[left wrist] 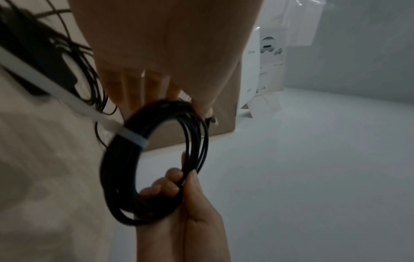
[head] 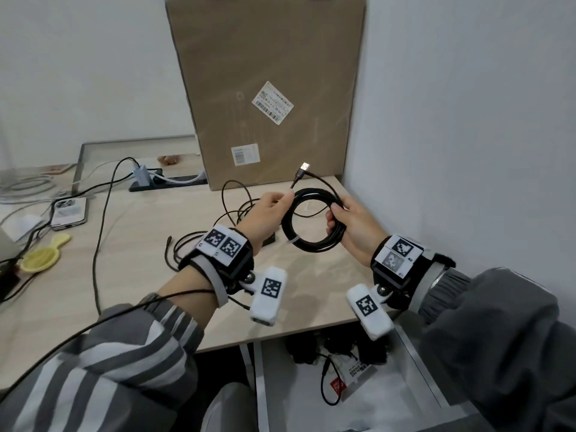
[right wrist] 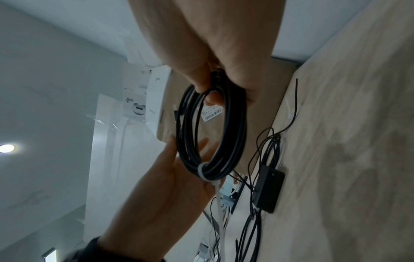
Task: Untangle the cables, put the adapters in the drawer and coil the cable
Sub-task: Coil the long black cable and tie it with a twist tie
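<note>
I hold a black coiled cable above the desk with both hands. My right hand grips the coil's right side, fingers curled round the strands. At the upper left of the coil, my left hand pinches the loose end just below its USB plug. A white tie wraps the coil. One black adapter lies on the desk amid thin tangled cables. Below the desk edge the drawer stands open with dark adapters inside.
A tall cardboard box leans on the back wall, and the side wall is close on the right. To the left are a power strip, a phone, a yellow brush and long cables across the desk.
</note>
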